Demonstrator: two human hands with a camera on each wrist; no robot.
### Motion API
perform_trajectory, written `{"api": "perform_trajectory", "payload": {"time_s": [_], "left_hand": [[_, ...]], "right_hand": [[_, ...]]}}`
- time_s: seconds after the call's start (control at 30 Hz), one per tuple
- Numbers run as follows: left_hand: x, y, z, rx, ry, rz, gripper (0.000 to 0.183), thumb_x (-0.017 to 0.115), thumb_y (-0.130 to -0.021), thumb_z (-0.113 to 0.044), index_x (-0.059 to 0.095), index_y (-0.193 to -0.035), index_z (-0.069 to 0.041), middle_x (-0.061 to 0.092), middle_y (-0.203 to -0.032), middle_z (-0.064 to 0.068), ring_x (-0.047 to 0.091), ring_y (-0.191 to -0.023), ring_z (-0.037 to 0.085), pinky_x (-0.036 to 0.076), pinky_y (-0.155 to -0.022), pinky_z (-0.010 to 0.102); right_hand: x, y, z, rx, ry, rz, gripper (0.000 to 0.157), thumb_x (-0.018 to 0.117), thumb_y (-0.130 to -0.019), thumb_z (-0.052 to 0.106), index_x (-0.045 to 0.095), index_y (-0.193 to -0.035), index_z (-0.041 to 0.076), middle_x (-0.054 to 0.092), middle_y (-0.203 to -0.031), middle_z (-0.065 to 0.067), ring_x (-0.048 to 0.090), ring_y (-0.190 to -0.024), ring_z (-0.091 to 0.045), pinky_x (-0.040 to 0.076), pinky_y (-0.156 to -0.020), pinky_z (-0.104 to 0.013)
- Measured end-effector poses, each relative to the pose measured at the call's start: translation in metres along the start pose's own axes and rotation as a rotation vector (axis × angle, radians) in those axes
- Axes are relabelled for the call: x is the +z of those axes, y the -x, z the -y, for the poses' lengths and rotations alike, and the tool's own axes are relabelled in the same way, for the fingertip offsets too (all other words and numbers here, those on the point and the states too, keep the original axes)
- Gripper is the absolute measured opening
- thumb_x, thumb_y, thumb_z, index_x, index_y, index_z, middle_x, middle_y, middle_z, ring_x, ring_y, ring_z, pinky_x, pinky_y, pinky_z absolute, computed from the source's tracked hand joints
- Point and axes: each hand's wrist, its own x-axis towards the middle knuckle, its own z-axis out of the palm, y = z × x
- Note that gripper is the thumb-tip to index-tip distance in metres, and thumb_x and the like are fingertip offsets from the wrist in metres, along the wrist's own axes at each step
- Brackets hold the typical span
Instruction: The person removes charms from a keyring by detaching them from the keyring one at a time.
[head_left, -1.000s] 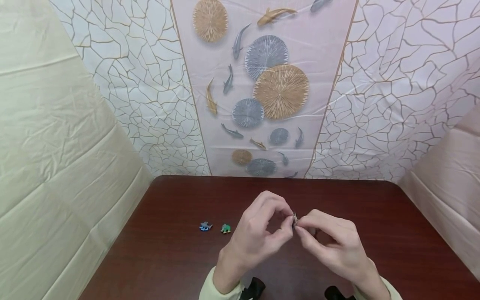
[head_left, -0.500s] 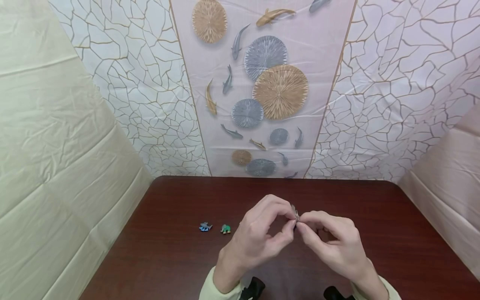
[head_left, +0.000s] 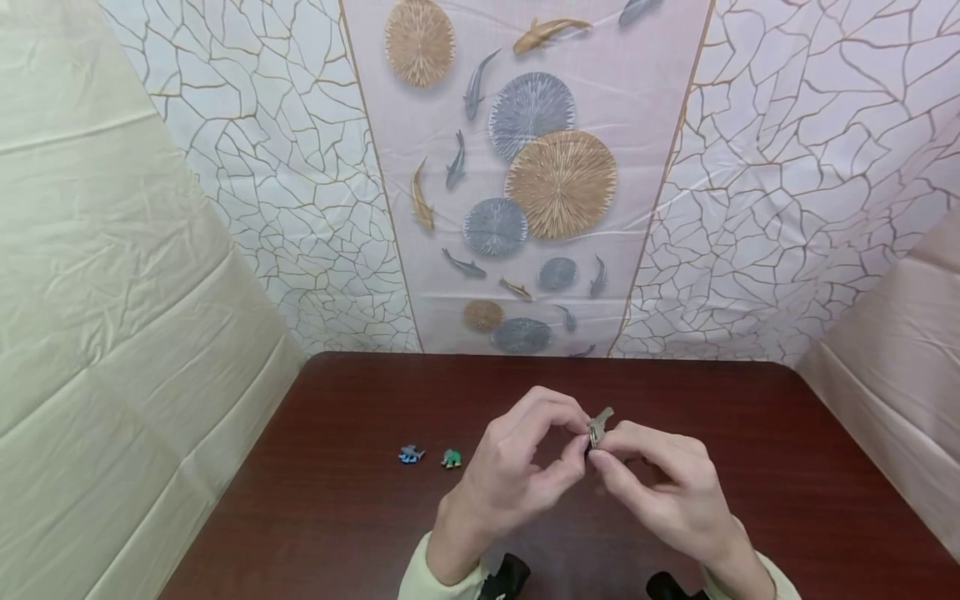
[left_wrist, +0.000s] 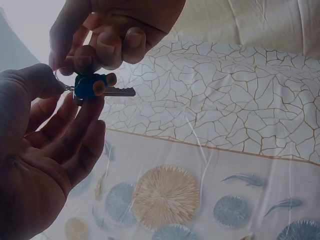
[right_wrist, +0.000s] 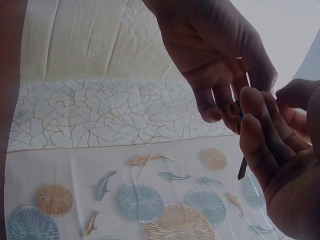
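Observation:
In the head view my left hand (head_left: 513, 471) and right hand (head_left: 667, 487) meet above the table, fingertips close together. Between them is a metal key ring (head_left: 592, 437), which both hands pinch between thumb and fingers. A silver key (head_left: 602, 418) sticks up from it. The left wrist view shows a small blue charm (left_wrist: 86, 87) with orange round ends at the left fingers, and the toothed key blade (left_wrist: 122, 92) pointing out behind it. In the right wrist view the key (right_wrist: 242, 169) hangs below, and fingers hide most of the charm.
To the left on the dark red-brown table (head_left: 360, 525) lie a small blue-grey figure (head_left: 411, 453) and a small green-and-grey figure (head_left: 452, 457). A patterned cloth (head_left: 780, 167) hangs behind the table, with pale cloth walls (head_left: 135, 333) at the sides.
The key has swung up and to the right, so its flat side now shows in the head view. Both hands keep pinching the ring, with only slight finger shifts.

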Motion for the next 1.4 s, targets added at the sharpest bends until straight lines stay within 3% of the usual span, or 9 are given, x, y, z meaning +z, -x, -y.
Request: {"api": "perform_trajectory", "payload": {"time_s": [0.23,0.5,0.93,1.2,1.4], "left_hand": [[0.0,0.0,0.001,-0.011,-0.002,0.003,0.019,0.066,-0.081,0.007,0.059,-0.096,-0.002,0.062,-0.097,0.006,0.064,-0.089,0.011,0.051,-0.08,0.012],[0.001,0.001,0.003,-0.019,-0.008,-0.011,0.019,0.066,-0.081,0.006,0.059,-0.096,-0.003,0.062,-0.097,0.006,0.064,-0.091,0.012,0.052,-0.082,0.013],[0.003,0.002,0.003,-0.048,0.099,-0.019,0.019,0.065,-0.081,0.009,0.058,-0.095,-0.001,0.061,-0.097,0.009,0.064,-0.085,0.014,0.052,-0.075,0.011],[0.003,-0.001,0.003,0.009,0.054,0.003,0.022,0.067,-0.077,0.01,0.059,-0.095,-0.001,0.063,-0.097,0.009,0.064,-0.089,0.014,0.052,-0.078,0.012],[0.003,0.0,0.003,0.011,0.058,0.01,0.021,0.067,-0.078,0.009,0.059,-0.095,0.0,0.063,-0.098,0.009,0.064,-0.09,0.014,0.052,-0.079,0.012]], "right_hand": [[0.0,0.006,-0.004,0.027,-0.007,0.002,0.004,0.065,-0.086,-0.011,0.063,-0.089,-0.009,0.059,-0.075,-0.007,0.057,-0.068,-0.008,0.045,-0.053,-0.015],[0.0,0.011,-0.005,0.074,0.043,-0.018,0.004,0.064,-0.088,-0.008,0.063,-0.09,-0.012,0.062,-0.075,-0.009,0.06,-0.058,-0.004,0.046,-0.049,-0.01],[0.001,0.003,-0.005,-0.006,0.0,0.017,0.004,0.062,-0.087,-0.011,0.063,-0.084,-0.009,0.06,-0.074,-0.007,0.057,-0.069,-0.01,0.045,-0.057,-0.015],[-0.002,0.01,-0.007,0.069,0.036,-0.022,0.006,0.062,-0.09,-0.007,0.061,-0.084,-0.007,0.052,-0.066,-0.002,0.046,-0.054,-0.001,0.036,-0.047,-0.007],[-0.003,0.013,-0.007,0.07,0.042,-0.034,0.005,0.064,-0.089,-0.007,0.061,-0.086,-0.007,0.053,-0.064,-0.002,0.041,-0.049,0.001,0.033,-0.045,-0.005]]}}
